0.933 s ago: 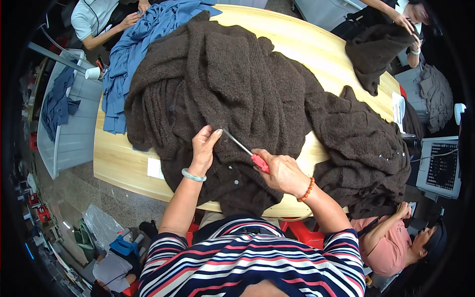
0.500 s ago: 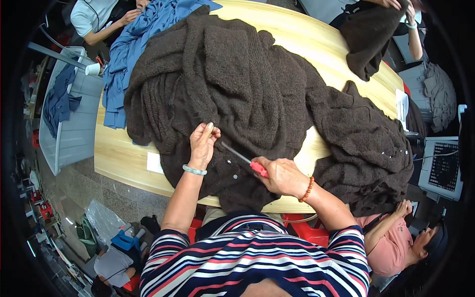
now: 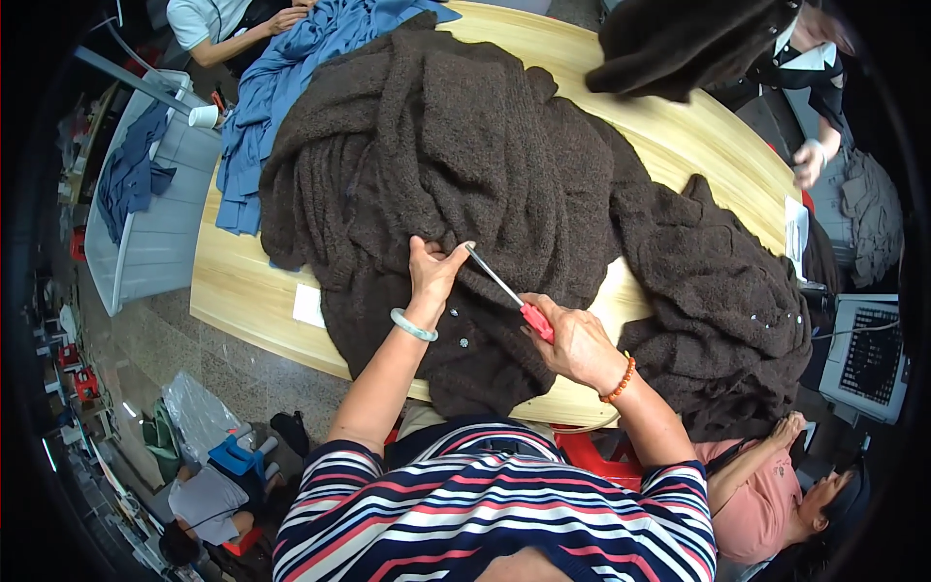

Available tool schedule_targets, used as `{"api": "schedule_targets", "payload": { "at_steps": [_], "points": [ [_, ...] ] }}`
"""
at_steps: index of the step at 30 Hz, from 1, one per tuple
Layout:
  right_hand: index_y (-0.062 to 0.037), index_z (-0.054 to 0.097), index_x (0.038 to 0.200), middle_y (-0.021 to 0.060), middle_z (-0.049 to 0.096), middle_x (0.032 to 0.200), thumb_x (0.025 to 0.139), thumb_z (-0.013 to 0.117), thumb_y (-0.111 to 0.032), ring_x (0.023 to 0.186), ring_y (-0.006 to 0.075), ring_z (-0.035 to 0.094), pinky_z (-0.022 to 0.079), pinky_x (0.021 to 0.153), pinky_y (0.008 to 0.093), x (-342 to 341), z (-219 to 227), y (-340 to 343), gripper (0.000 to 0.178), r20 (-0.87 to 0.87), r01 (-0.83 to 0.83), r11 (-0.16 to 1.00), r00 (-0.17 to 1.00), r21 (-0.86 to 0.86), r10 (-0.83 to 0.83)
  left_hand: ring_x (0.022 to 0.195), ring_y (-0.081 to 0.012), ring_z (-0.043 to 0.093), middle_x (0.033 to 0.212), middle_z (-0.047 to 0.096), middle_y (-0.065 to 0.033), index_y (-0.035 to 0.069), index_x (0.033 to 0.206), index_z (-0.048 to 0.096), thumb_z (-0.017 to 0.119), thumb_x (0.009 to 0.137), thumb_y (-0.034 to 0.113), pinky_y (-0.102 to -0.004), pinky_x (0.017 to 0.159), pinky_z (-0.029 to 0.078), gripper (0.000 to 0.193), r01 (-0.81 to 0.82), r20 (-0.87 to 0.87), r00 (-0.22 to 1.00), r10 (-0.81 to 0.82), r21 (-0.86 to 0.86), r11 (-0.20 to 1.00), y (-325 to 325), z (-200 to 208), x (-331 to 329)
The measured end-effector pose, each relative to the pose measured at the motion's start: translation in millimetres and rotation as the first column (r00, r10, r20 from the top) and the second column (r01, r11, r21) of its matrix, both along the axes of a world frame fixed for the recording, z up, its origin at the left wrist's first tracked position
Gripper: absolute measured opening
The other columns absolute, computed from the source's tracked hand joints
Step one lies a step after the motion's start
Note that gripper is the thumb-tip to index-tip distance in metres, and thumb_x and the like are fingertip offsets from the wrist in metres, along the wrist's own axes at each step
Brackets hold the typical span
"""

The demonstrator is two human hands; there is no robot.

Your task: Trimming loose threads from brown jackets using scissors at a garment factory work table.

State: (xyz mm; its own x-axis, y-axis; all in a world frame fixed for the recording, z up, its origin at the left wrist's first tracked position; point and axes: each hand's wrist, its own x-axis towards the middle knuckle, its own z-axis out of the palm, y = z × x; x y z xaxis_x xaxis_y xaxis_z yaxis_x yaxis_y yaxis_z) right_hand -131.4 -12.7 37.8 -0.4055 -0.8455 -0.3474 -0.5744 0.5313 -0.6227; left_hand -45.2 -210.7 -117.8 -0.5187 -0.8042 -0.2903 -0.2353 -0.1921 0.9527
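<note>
A large heap of dark brown knit garment (image 3: 465, 126) covers the middle of the table. My left hand (image 3: 433, 276), with a pale bangle at the wrist, rests on it. Its fingers curl into the knit and its thumb reaches right, beside the metal tip of a red-handled tool with a thin shaft (image 3: 536, 322). My right hand (image 3: 579, 344), wearing an orange bead bracelet, is closed round the red handle. The shaft slants up and left toward my left thumb. Small shiny fastenings (image 3: 464, 342) dot the fabric below my left hand.
Blue cloth (image 3: 257, 136) lies at the table's far left, near a co-worker's hands. Another person lifts a dark garment (image 3: 669, 48) at the far right. More brown knit (image 3: 708, 281) lies to my right. A grey bin (image 3: 160, 204) stands left, beside a white cup (image 3: 203, 116).
My left hand has shifted right, its thumb now stretched toward the tool's tip. My right hand and the tool have moved slightly right. The far-right co-worker has raised the dark garment.
</note>
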Motion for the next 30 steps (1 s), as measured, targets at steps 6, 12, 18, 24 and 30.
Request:
{"api": "schedule_targets", "payload": {
  "at_steps": [6,12,18,24,30],
  "points": [
    [-0.0073,0.054,0.123,0.0232,0.066,0.075,0.088,0.061,-0.020,0.074,0.0400,0.067,0.053,0.068,0.0495,6.0,-0.2,11.7,0.037,-0.016,-0.043,0.996,0.999,0.076,0.044,0.088,-0.0114,0.064,0.100,0.069,-0.0079,-0.005,0.106,0.067,0.067,0.086,-0.007,-0.0244,0.083,0.051,0.020,-0.010,-0.302,0.950,0.076,0.213,0.977,11.5,-17.0,36.4],
    [-0.0061,0.057,0.120,0.0219,0.066,0.071,0.086,0.061,-0.020,0.071,0.0399,0.067,0.053,0.066,0.0485,13.9,6.2,10.1,0.037,-0.013,-0.157,0.977,0.987,0.142,0.160,0.083,-0.0086,0.062,0.095,0.069,-0.0053,-0.004,0.100,0.068,0.066,0.084,-0.010,-0.0213,0.080,0.050,0.017,-0.081,-0.338,0.921,0.195,0.323,0.943,22.9,-18.1,64.9],
    [-0.0067,0.056,0.121,0.0221,0.066,0.071,0.086,0.063,-0.019,0.071,0.0396,0.067,0.054,0.066,0.0484,15.6,-0.7,9.0,0.037,0.070,-0.247,0.968,0.967,0.043,0.244,0.092,-0.0108,0.063,0.103,0.069,-0.0051,-0.001,0.105,0.066,0.068,0.087,-0.002,-0.0264,0.085,0.050,0.018,0.087,-0.366,0.930,0.028,0.293,0.952,5.6,-20.5,92.2],
    [-0.0078,0.053,0.125,0.0223,0.066,0.073,0.086,0.063,-0.017,0.072,0.0397,0.067,0.054,0.067,0.0479,13.9,11.0,-17.2,0.041,0.005,-0.131,0.991,0.991,-0.008,0.131,0.097,-0.0114,0.061,0.106,0.066,-0.0042,0.005,0.109,0.063,0.066,0.092,0.008,-0.0287,0.088,0.049,0.018,0.024,-0.445,0.842,0.306,0.596,0.803,-53.3,-6.5,54.8],
    [-0.0061,0.057,0.118,0.0222,0.063,0.068,0.087,0.062,-0.019,0.070,0.0403,0.065,0.052,0.065,0.0478,8.2,-4.1,-51.5,0.035,-0.094,-0.137,0.990,0.987,-0.034,0.133,0.079,-0.0077,0.062,0.091,0.069,-0.0031,0.000,0.094,0.068,0.065,0.089,-0.004,-0.0214,0.077,0.051,0.007,-0.096,-0.456,0.861,0.223,0.286,0.953,-44.5,-9.9,46.6]
  ]
}}
